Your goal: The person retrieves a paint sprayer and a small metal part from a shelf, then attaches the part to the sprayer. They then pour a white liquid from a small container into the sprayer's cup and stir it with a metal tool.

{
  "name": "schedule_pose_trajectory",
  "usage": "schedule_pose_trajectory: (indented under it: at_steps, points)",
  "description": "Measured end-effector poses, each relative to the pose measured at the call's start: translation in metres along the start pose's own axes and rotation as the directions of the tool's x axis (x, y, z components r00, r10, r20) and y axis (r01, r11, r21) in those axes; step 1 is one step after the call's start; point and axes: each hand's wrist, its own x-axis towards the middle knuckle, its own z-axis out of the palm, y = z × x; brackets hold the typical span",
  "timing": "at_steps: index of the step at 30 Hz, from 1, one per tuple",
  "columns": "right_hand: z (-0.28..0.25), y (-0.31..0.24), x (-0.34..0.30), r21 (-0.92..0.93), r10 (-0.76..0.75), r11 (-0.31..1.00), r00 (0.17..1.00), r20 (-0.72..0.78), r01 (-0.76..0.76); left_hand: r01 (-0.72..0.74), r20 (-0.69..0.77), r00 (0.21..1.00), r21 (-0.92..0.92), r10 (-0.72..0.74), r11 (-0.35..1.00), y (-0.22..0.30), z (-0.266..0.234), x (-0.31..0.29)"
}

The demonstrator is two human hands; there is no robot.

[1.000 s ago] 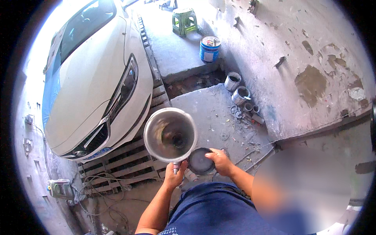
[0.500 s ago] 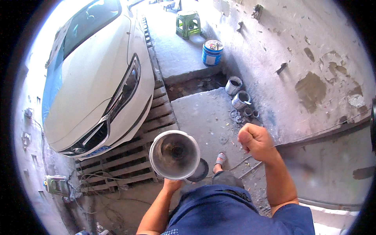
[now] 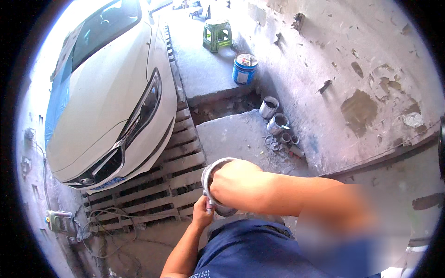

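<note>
My left hand [image 3: 202, 216] grips a round grey metal can [image 3: 208, 172] from below, and the can is tilted on its side in front of me. My right hand [image 3: 233, 183] is curled into a fist and pressed against the can's open mouth, covering most of it. Only the can's left rim and a bit of its lower edge show. Whatever is inside the can or under my right fingers is hidden. My blue trousers [image 3: 250, 250] fill the lower middle.
A white car [image 3: 106, 97] stands at the left, its nose over a slatted floor grating [image 3: 157, 185]. Several small tins [image 3: 277, 124] sit by the peeling wall [image 3: 361, 78]. Further off are a blue paint bucket [image 3: 244, 68] and a green stool [image 3: 217, 35]. A small device with cables [image 3: 60, 222] lies lower left.
My right hand left the dark lid on the ground, rose as a fist, and now presses on the can's mouth. The can has tipped and moved slightly right.
</note>
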Motion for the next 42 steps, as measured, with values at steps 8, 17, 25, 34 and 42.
schedule_pose_trajectory:
  at_steps: [8, 17, 25, 34, 42]
  points:
    - [0.022, 0.013, 0.062, 0.086, 0.109, 0.985, 0.933, 0.343, -0.147, 0.002, -0.012, 1.000, -0.034, -0.002, 0.999, -0.003, -0.004, -0.001]
    - [0.006, 0.010, 0.010, 0.020, -0.049, 0.999, 0.998, -0.034, 0.050, 0.034, 0.000, 0.999, -0.071, -0.035, 0.997, -0.005, -0.011, 0.000]
    - [0.017, 0.019, -0.026, -0.182, -0.231, 0.972, 0.752, -0.617, 0.149, 0.031, -0.025, 0.999, -0.086, -0.033, 0.996, 0.005, -0.015, 0.005]
    - [0.011, 0.024, -0.048, -0.309, -0.341, 0.940, 0.321, -0.884, 0.146, 0.065, -0.027, 0.997, -0.073, -0.067, 0.995, 0.029, -0.017, 0.015]
    - [-0.010, 0.026, -0.065, -0.253, -0.252, 0.967, 0.122, -0.960, 0.003, -0.040, -0.029, 0.999, -0.075, 0.038, 0.996, 0.051, -0.016, 0.021]
